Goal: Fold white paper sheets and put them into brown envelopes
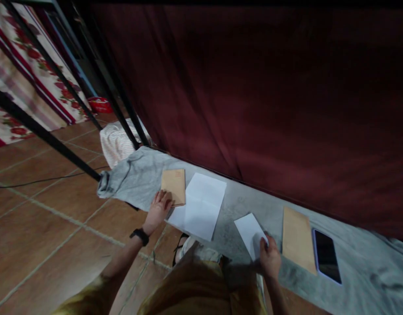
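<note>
Fabric with red flowers and stripes (21,78) hangs at the far left, behind black metal bars (50,140). And on the table (232,205)?

It's narrow and draped with rumpled grey cloth (131,170). Leftmost there is a small rectangular stack of brown paper envelopes (173,184), with a reddish mark near its top right corner.

Is the left hand (160,206) holding that?

No, its grip isn't closed on anything; the fingers lie over the stack's lower left part. A black wristband (140,236) circles that wrist.

What's just right of the stack?

A large blank white paper sheet (204,205), lying flat, with another white part showing at its lower left.

And the right hand (270,258)?

Its grip is closed on a smaller white paper rectangle (249,232), pinched at its right edge and held near the table's front edge.

Anything beyond?

1 flat tan paper envelope (298,240), then 1 dark-screened phone in a pale purple case (326,256), just beside it; I can't tell if those 2 touch.
</note>
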Tool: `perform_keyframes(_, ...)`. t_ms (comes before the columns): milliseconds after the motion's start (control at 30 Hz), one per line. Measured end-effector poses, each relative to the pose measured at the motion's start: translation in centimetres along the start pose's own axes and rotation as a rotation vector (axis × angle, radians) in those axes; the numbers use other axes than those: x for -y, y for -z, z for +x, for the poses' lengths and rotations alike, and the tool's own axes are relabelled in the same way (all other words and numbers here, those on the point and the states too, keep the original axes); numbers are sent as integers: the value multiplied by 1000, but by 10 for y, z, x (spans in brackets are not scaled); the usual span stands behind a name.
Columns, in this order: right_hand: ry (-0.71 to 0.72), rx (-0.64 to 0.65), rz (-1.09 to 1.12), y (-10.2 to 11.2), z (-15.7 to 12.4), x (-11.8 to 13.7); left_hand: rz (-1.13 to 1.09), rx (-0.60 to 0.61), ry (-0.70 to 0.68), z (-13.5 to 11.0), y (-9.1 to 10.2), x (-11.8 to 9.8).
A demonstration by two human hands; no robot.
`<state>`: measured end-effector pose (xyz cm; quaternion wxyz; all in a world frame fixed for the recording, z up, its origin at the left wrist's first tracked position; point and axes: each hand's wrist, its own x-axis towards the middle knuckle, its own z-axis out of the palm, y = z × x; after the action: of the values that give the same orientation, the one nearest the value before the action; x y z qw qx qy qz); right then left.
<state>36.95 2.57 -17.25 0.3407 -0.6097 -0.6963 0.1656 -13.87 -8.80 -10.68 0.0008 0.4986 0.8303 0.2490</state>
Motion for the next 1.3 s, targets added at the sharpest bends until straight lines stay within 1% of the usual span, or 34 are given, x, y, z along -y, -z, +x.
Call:
perform_keyframes(33, 4, -2, -12, 0, 0, 0, 6, 40, 30, -1, 0, 10)
perform_keyframes(100, 17, -9, -26, 0, 0, 0, 19, 115, 79, -5, -4, 22)
perform_keyframes(167, 32, -11, -31, 1, 1, -1, 35, 156, 111, -9, -9, 27)
perform_keyframes(267, 47, -17, -43, 0, 0, -2, 25, 166, 118, -12, -12, 28)
perform_keyframes(367, 56, -32, -60, 0, 0, -1, -14, 145, 141, -7, -7, 25)
perform_keyframes(500, 57, -17, -77, -1, 0, -1, -86, 55, 286, 6, 0, 19)
perform_keyframes(600, 73, -33, -74, -1, 0, -4, -326, -11, 455, 14, 4, 15)
perform_keyframes(700, 100, -45, -68, -3, -1, -6, -535, -31, 580, 19, 7, 15)
perform_keyframes(867, 90, -45, -68, -2, -1, -5, -706, -43, 639, 26, 15, 14)
perform_keyframes(1000, 76, -13, -50, 1, 0, -2, -842, -75, 681, 34, 24, 9)
perform_keyframes(1167, 58, -8, -72, 1, 0, -2, -972, -81, 703, 33, 36, 0)
perform_keyframes(1300, 91, -23, -81, -1, -2, -4, -1050, -88, 690, 31, 50, -7)
